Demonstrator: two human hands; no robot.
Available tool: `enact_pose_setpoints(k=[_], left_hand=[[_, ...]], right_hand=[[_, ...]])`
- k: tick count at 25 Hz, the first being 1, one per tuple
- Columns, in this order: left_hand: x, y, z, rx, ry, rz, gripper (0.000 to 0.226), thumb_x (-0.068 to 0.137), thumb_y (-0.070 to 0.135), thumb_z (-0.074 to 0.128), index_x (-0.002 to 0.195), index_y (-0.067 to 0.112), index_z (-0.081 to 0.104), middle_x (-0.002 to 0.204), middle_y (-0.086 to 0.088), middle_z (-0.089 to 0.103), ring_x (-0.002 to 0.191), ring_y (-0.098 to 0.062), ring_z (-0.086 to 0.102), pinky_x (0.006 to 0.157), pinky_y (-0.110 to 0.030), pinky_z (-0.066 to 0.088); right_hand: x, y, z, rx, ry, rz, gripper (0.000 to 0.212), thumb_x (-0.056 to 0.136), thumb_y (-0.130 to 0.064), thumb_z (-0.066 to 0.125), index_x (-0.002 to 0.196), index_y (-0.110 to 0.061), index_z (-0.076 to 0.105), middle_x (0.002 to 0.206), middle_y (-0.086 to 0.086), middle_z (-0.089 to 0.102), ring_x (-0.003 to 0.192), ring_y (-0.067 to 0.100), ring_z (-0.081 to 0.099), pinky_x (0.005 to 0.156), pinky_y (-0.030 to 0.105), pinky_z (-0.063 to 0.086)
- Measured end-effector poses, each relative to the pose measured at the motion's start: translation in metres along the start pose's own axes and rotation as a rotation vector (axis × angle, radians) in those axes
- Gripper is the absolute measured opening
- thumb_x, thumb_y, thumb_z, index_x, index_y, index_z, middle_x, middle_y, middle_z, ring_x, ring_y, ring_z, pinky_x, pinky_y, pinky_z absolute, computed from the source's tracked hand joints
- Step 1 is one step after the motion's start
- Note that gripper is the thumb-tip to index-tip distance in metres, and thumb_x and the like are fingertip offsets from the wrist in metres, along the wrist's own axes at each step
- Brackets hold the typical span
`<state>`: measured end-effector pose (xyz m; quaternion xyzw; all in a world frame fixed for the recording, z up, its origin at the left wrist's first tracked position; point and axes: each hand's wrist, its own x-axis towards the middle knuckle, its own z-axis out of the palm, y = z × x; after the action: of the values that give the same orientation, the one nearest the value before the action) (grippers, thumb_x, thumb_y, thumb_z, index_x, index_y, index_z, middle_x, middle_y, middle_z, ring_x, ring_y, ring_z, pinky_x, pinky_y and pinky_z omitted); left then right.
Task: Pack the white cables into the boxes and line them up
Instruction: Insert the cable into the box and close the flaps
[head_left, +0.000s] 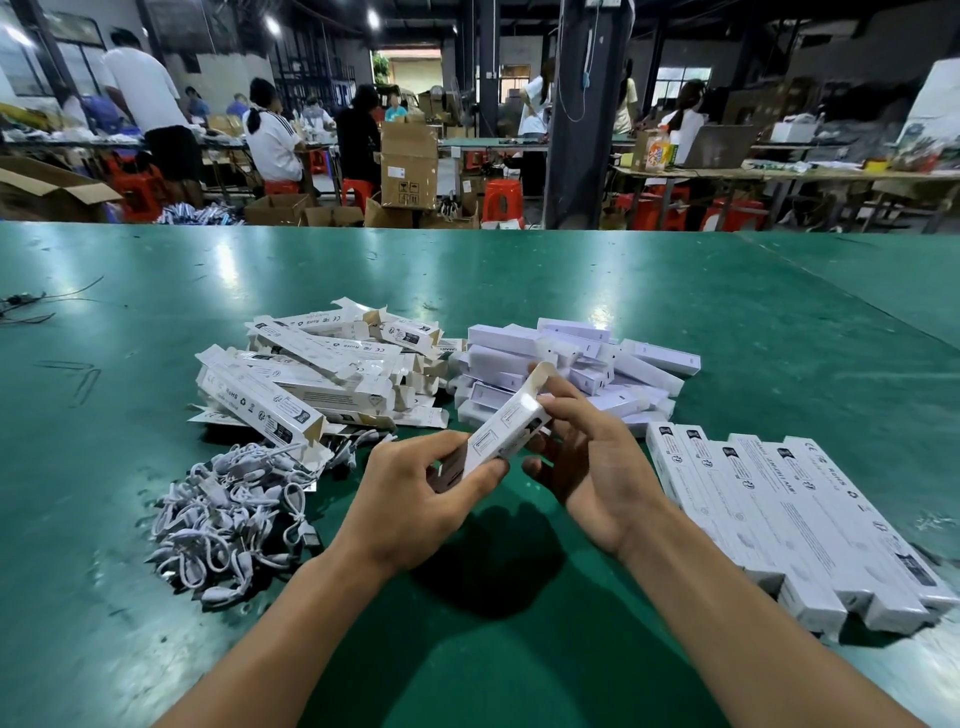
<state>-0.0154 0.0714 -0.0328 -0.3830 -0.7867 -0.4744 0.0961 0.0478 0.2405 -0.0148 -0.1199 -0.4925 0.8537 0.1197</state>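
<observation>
Where the green worktop (727, 312) reaches the left of the view, a heap of tangled white cables (234, 519) is seen lying, and just behind it a loose pile of open boxes (311, 374) is spread. Near the middle, one box (506, 431) is held tilted above the worktop, its upper flap standing open. Its lower end is gripped by the left hand (415, 499), thumb on the printed face and fingers curled beneath. Its upper end is grasped by the right hand (587, 467), fingers curled against the side by the flap. Whether a cable is inside cannot be told. Behind the hands, plain white packs (571, 364) are heaped. To the right, closed boxes (779, 519) are laid side by side, touching, in a row.
</observation>
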Motion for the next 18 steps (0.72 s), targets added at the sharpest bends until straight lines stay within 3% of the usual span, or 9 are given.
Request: enact_pose_setpoints(k=[2, 6, 10, 15, 18], left_hand=[[0.000, 0.002, 0.000, -0.143, -0.038, -0.090, 0.026, 0.084, 0.044, 0.070, 0.095, 0.022, 0.078, 0.065, -0.007, 0.066, 0.046, -0.018, 0.060, 0.041, -0.028, 0.045], [0.001, 0.007, -0.002, -0.285, -0.130, -0.201, 0.029, 0.089, 0.042, 0.070, 0.092, 0.015, 0.077, 0.071, -0.009, 0.071, 0.050, -0.026, 0.066, 0.046, -0.035, 0.055], [0.003, 0.007, -0.003, -0.291, -0.151, -0.289, 0.039, 0.085, 0.050, 0.064, 0.088, 0.013, 0.077, 0.071, -0.007, 0.073, 0.057, -0.013, 0.065, 0.054, -0.025, 0.051], [0.003, 0.008, -0.005, -0.300, -0.205, -0.310, 0.044, 0.084, 0.056, 0.060, 0.087, 0.016, 0.077, 0.074, -0.004, 0.074, 0.059, -0.009, 0.062, 0.056, -0.018, 0.046], [0.003, 0.010, -0.007, -0.330, -0.245, -0.336, 0.036, 0.087, 0.054, 0.062, 0.085, 0.022, 0.077, 0.074, -0.004, 0.074, 0.056, -0.007, 0.061, 0.055, -0.015, 0.045]], right_hand=[[0.000, 0.001, 0.001, -0.017, -0.010, -0.054, 0.024, 0.091, -0.017, 0.063, 0.109, -0.026, 0.076, 0.084, -0.005, 0.069, 0.065, 0.008, 0.056, 0.056, 0.021, 0.044], [-0.001, 0.005, 0.000, -0.151, 0.087, -0.291, 0.009, 0.092, -0.021, 0.070, 0.093, -0.022, 0.079, 0.082, -0.002, 0.073, 0.060, 0.009, 0.056, 0.055, 0.019, 0.048], [-0.004, 0.012, -0.001, -0.441, 0.090, -0.464, 0.029, 0.088, -0.048, 0.067, 0.102, -0.026, 0.080, 0.089, 0.001, 0.076, 0.063, 0.011, 0.059, 0.060, 0.023, 0.050], [-0.003, 0.010, -0.003, -0.478, 0.120, -0.498, 0.015, 0.099, -0.024, 0.065, 0.102, -0.026, 0.080, 0.081, 0.002, 0.075, 0.060, 0.013, 0.062, 0.058, 0.025, 0.053], [-0.003, 0.008, -0.005, -0.426, 0.145, -0.522, 0.015, 0.099, -0.020, 0.066, 0.094, -0.021, 0.079, 0.072, 0.000, 0.072, 0.051, 0.016, 0.058, 0.052, 0.023, 0.051]])
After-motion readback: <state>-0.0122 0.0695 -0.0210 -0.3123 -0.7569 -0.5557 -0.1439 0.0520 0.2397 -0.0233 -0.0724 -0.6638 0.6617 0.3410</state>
